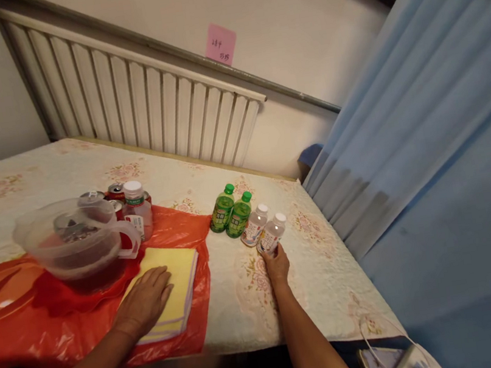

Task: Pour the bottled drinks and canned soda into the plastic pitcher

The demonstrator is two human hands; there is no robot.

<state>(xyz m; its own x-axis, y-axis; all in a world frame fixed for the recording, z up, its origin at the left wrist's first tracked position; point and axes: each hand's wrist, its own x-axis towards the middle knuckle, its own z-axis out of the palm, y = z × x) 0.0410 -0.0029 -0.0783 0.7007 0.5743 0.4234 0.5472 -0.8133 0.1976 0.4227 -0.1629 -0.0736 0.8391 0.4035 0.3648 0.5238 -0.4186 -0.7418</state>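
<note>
On my feed, the clear bottle [272, 233] with the white cap stands at the near end of a row on the table [323, 271], leaning slightly in the wide lens. It sits at twelve o'clock from the right hand [276, 263]. The fingers [271, 255] are curled round its foot, gripping the base and leaving the label and cap free. I judge it a light hold low down, which would keep a narrow bottle from tipping.

At ten o'clock from it stands a second clear bottle [254, 224], just beside it, then two green bottles [231, 212] touching each other. All have their caps up and stand in one slanting line, which looks deliberate.

Well apart, at eight o'clock, the left hand [145, 300] lies flat with its fingers spread and released on a yellow cloth [179, 269]. It grasps nothing and seems only to press the cloth against the red plastic sheet [186, 217] beneath.

At eleven o'clock from that hand a lidded jug [74, 240] stands on the sheet, with cans [115, 191] and a capped bottle [137, 209] close behind it.
</note>
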